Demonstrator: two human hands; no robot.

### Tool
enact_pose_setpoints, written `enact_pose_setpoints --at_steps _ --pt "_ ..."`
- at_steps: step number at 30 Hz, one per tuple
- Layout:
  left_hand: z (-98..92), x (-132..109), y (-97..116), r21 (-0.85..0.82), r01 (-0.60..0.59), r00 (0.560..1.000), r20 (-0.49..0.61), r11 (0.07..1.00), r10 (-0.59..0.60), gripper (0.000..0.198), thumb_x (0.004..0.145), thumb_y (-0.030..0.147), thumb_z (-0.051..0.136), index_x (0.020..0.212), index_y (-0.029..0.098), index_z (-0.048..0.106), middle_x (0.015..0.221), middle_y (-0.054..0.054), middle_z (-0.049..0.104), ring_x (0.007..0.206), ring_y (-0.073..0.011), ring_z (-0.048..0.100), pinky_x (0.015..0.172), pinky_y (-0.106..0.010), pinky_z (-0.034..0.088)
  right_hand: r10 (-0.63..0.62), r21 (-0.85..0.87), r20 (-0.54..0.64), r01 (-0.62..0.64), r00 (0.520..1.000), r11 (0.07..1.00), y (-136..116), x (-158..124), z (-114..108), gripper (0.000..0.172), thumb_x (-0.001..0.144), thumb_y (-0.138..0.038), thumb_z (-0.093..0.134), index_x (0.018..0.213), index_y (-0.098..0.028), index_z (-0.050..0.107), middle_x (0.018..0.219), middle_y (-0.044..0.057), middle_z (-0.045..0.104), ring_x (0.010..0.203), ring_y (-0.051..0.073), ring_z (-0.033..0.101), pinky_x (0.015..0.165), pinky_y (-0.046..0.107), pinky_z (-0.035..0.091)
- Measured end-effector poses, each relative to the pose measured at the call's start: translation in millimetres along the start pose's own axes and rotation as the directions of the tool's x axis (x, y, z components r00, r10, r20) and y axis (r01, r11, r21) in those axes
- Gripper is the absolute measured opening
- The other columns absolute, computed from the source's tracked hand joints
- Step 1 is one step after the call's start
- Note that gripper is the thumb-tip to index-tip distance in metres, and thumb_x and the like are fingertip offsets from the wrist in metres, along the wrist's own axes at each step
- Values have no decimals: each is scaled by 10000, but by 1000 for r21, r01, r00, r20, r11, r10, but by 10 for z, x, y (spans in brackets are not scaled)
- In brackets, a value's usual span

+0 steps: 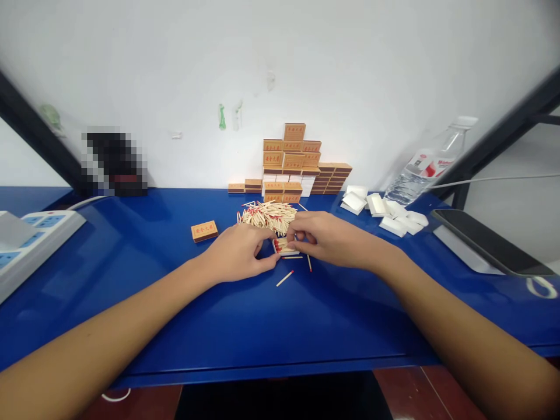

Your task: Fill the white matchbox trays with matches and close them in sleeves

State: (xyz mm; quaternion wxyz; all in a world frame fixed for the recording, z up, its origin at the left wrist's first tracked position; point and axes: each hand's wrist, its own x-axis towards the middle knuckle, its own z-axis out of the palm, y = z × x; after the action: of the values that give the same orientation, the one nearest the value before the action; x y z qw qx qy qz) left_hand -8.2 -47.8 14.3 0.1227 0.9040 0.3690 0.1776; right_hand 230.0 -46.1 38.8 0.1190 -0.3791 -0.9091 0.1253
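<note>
A small white tray (pixel 286 253) filled with red-tipped matches lies on the blue table between my hands. My left hand (pixel 242 251) grips the tray's left end between thumb and fingers. Over the tray's right part, my right hand (pixel 317 236) has its fingertips pinched together at the matches; whether they hold one is hidden. Just behind is a heap of loose matches (pixel 266 216). Single matches lie in front, one (pixel 284 278) nearest the table's edge. A closed orange matchbox (pixel 204 231) sits left of my left hand.
Stacked matchboxes (pixel 294 157) stand against the wall. White empty trays (pixel 394 213) lie at the right, beside a leaning water bottle (pixel 426 163) and a phone (pixel 490 239). At the far left is a power strip (pixel 39 242). The blue table's front edge (pixel 262 373) is nearest me.
</note>
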Motion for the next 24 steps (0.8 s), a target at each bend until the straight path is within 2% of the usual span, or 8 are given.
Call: enact_pose_setpoints --at_steps 11,15,18,24 --pt "10 0 -2 3 4 1000 0 1000 -4 249 911 385 663 1014 175 749 618 32 611 550 -127 536 570 -286 357 42 -8 15 -41 999 999 -3 11 23 148 978 -227 626 835 -195 600 820 15 625 738 153 500 667 298 339" --pt "-8 -7 13 0 13 1000 20 1000 -13 211 910 374 661 945 178 731 613 33 607 550 -125 530 570 -284 350 69 -16 22 -69 997 998 -4 13 33 196 996 -277 628 820 -200 590 794 16 621 724 157 495 652 303 325" --pt "-4 -6 7 9 4 1000 14 1000 -4 209 910 377 659 907 176 717 618 29 614 544 -121 526 564 -281 343 59 8 26 -59 998 998 -7 16 36 182 986 -246 630 819 -201 576 799 15 624 720 154 496 647 296 323" --pt "2 -1 0 1 -4 1000 0 1000 4 245 915 383 660 1014 178 748 613 34 610 537 -122 524 561 -283 349 31 17 28 -31 999 999 32 17 17 115 967 -158 607 860 -198 617 842 17 644 767 161 531 693 294 348"
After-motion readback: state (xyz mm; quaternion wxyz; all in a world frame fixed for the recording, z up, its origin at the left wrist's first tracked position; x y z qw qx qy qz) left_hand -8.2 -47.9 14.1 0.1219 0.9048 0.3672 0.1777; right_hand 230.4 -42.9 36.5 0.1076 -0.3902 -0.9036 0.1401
